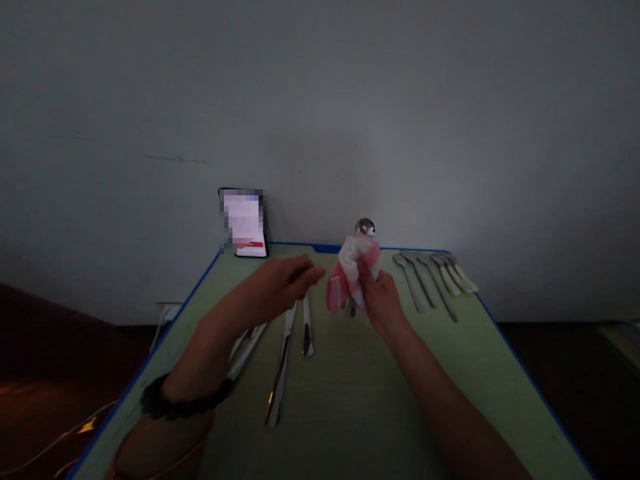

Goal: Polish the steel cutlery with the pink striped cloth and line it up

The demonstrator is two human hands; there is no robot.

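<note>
My right hand (pixel 381 293) is closed on a crumpled pink-and-white cloth (pixel 353 267). Out of the cloth's top sticks the shiny round bowl of a metal spoon (pixel 365 227); part of its handle shows below, and the cloth hides the middle. My left hand (pixel 280 283), with a dark beaded bracelet at the wrist, hovers just left of the cloth without touching it. Its fingers reach to the right, holding nothing that I can see. Beneath it lie a long table knife (pixel 281 373) and a shorter metal utensil (pixel 307 330), both partly covered by the hand.
More metal cutlery (pixel 247 353) lies partly behind my left forearm. To the right are several spoons (pixel 424 280) and white-handled forks (pixel 454 273). A lit phone (pixel 250 223) leans against the wall at the back left. The green table (pixel 360 407) has a blue edge.
</note>
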